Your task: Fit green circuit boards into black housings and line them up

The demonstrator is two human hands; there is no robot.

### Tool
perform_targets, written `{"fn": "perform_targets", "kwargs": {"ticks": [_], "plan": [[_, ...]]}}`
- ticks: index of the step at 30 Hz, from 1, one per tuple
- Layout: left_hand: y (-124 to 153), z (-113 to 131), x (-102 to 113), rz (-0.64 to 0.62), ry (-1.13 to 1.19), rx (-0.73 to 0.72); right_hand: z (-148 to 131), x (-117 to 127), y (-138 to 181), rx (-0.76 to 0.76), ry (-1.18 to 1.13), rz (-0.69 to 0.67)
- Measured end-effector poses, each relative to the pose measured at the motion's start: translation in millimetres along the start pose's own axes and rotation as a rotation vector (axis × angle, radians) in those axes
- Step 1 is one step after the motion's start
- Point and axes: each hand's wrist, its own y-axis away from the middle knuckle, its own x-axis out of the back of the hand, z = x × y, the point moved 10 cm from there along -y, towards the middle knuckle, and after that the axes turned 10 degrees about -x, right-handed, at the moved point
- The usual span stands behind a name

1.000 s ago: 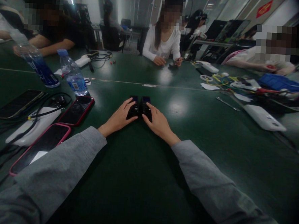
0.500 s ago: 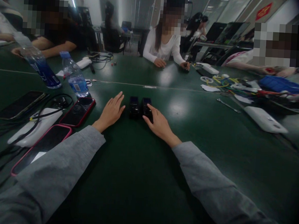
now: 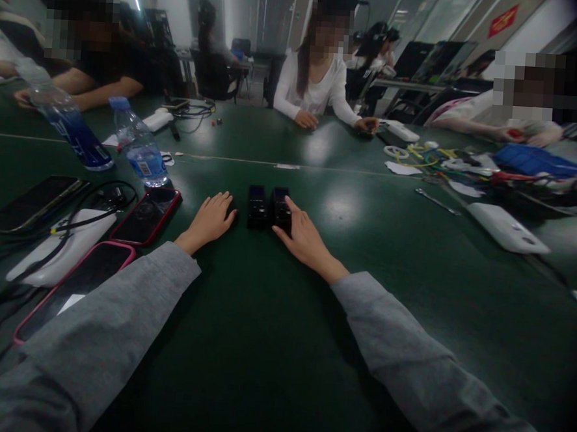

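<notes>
**Pair of small black devices.** The left black device (image 3: 257,207) and the right black device (image 3: 282,207) stand side by side, touching or very nearly so. They are at the middle of the dark green worktop (image 3: 271,345), straight ahead of the person. Each has a dark bluish upper face.

**Left hand** (image 3: 210,219). Palm down and flat on the worktop, with the fingers loosely spread and nothing held. It lies just beside the left black device, with a narrow gap between them. The sleeve is grey.

**Right hand** (image 3: 303,235). Palm down with the fingers stretched out, not closed round anything. The fingertips rest on the near right edge of the right black device. The sleeve is grey.

**Left of the hands.**
- A phone in a red case (image 3: 148,214) and a phone in a pink case (image 3: 76,280).
- A dark phone (image 3: 30,201).
- A white power pack (image 3: 61,249) crossed by black cables (image 3: 98,198).
- Behind these, a blue-capped water bottle (image 3: 139,145) and a second bottle (image 3: 73,128), which is tilted.

**Right of the hands, well apart.**
- A white oblong box (image 3: 507,228).
- A slim metal tool (image 3: 439,200).
- A blue tray (image 3: 536,159).
- A tangle of coloured wires (image 3: 429,153).

**Far edge.**
- A person in a white top (image 3: 316,81), both hands on the worktop.
- A person in a dark top (image 3: 106,68), on the left.
- A third person (image 3: 475,110), on the right.
</notes>
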Motion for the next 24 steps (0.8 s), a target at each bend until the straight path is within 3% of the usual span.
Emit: {"fn": "perform_targets", "kwargs": {"ticks": [7, 15, 24], "plan": [[0.9, 0.4, 1.7, 0.026, 0.008, -0.004, -1.5, 1.8, -1.1, 0.007, 0.047, 0.021], [-0.2, 9.0, 2.4, -0.142, -0.103, 0.053, -1.1, 2.1, -1.3, 0.017, 0.056, 0.052], [0.2, 8.8, 3.1, -0.150, -0.109, 0.064, -4.0, 13.0, -0.5, -0.032, 0.078, 0.111]]}}
